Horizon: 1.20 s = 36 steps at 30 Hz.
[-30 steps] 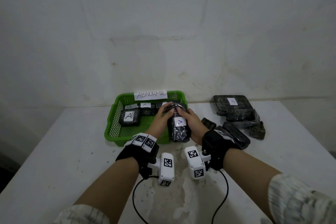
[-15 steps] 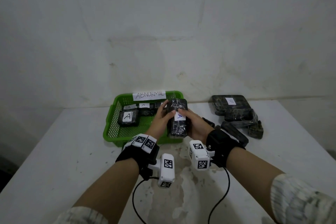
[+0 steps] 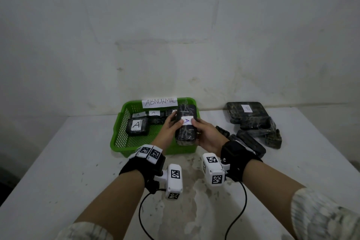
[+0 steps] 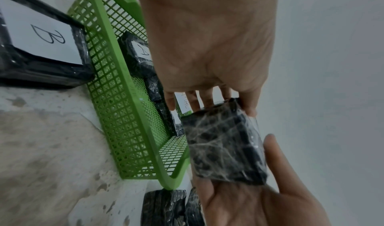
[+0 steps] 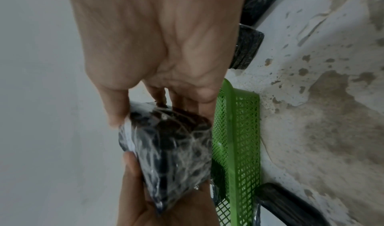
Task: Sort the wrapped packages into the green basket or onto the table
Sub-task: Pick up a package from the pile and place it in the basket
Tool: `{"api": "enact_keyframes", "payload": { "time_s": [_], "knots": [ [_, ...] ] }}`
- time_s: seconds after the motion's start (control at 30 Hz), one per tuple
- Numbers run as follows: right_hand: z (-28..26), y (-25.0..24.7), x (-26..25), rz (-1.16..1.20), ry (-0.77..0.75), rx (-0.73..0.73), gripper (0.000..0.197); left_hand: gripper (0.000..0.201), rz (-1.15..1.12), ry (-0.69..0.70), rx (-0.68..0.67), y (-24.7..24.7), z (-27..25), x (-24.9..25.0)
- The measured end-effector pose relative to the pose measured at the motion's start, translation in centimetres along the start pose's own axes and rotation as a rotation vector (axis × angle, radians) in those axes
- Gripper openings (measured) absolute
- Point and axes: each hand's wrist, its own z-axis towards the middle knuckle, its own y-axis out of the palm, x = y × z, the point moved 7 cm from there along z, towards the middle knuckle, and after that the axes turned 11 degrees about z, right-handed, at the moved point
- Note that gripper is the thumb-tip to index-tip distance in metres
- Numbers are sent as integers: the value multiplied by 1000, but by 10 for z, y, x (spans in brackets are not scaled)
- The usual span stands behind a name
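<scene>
Compared with a second ago, the black plastic-wrapped package labelled A (image 3: 186, 124) sits higher, lifted over the green mesh basket's (image 3: 118, 132) right end.

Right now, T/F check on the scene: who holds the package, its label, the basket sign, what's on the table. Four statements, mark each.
1. Both the left hand and the right hand grip the held package. True.
2. The held package's label reads B. False: it reads A.
3. The sign on the green basket reads ABNORMAL. True.
4. The green basket holds no packages. False: several packages labelled A lie in it.
</scene>
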Motion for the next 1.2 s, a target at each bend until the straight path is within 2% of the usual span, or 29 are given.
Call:
{"api": "enact_keyframes", "payload": {
  "time_s": [0.4, 0.5, 0.7, 0.87, 1.03, 1.13, 1.2],
  "knots": [
    [0, 4, -5, -66, -17, -21, 48, 57, 42, -6, -46, -4, -1, -4],
    [2, 4, -6, -93, -26, -6, 51, 63, 50, -2, -56, -4, -4, -8],
    [0, 13, -2, -91, 4, -124, 65, 64, 48, 4, -46, -5, -4, -7],
    [3, 11, -7, -79, -51, -89, 67, 61, 46, -9, -67, 2, -6, -7],
    [-6, 17, -10, -191, -53, -168, 79, 66, 41, -16, -62, 3, -5, -8],
    [-9, 13, -15, -325, -108, -130, 92, 72, 153, 32, -33, 0, -4, -7],
    [-9, 12, -14, -391, -121, -114, 97, 69, 220, 62, 7, -1, -4, -3]
  ]
}}
